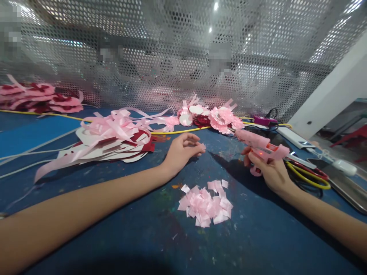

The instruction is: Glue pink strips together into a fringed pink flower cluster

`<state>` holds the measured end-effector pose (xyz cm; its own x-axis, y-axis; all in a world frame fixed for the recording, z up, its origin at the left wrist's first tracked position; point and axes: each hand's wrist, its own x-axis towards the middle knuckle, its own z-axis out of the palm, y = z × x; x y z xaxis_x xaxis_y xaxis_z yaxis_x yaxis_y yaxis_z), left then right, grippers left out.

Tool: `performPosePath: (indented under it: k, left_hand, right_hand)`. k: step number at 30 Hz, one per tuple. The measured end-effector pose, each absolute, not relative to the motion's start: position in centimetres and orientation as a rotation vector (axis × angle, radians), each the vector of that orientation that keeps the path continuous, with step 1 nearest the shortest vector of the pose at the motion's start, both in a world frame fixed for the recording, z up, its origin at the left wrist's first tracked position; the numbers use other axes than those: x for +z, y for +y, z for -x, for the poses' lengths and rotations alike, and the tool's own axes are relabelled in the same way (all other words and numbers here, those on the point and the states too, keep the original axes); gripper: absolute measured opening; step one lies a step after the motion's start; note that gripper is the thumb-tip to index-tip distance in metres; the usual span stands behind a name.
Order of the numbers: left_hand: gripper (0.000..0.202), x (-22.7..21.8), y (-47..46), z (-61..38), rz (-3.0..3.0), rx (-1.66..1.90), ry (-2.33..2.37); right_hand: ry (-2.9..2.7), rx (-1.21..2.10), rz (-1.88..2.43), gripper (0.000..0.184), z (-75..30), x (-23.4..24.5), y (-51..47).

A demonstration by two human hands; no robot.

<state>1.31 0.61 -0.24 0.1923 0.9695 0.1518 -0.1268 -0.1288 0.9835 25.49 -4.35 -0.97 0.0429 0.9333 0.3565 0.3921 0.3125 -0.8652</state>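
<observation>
My left hand (182, 152) hovers low over the blue table, thumb and fingers pinched on a small pale pink ribbon piece (203, 146). My right hand (271, 172) is wrapped round the handle of a pink glue gun (259, 143), whose nozzle points left and away from me; a small red light glows on its side. Between my forearms lies a loose pile of cut pink ribbon squares (205, 206). Left of my left hand, a heap of pink ribbon strips (117, 124) rests on stacked white and dark red cut-out pieces (106, 151).
Pink and red ribbon flowers (220, 116) with white discs line the back edge, and more pink and red decorations (40, 97) sit far left. A yellow cable (177, 131) crosses behind. At right are a white power strip (296, 137), coiled cables and a phone (348, 191). Perforated metal (172, 57) stands behind.
</observation>
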Motion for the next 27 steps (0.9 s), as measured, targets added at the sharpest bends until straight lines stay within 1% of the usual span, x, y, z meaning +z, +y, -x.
performPosePath:
  k: [6,11,17,27]
  left_hand:
    - [0.026,-0.2,0.6,-1.4,-1.367,1.159,0.900]
    - [0.022,-0.3,0.6,-1.4,-1.442,1.168,0.922]
    - [0.021,-0.3,0.7,-1.3,-1.470,1.169,0.947]
    - [0.020,-0.2,0.5,-1.3,-1.472,1.174,0.943]
  right_hand:
    - [-1.690,0.553,1.458,0.031,-25.4,-1.4,-4.3]
    - [-1.830,0.501,1.515,0.036,-25.1,-1.6,-4.3]
    - [-1.928,0.250,1.585,0.044,-24.9,-1.7,-4.6]
    - [-2.113,-0.047,1.686,0.052,-24.7,-1.0,-4.9]
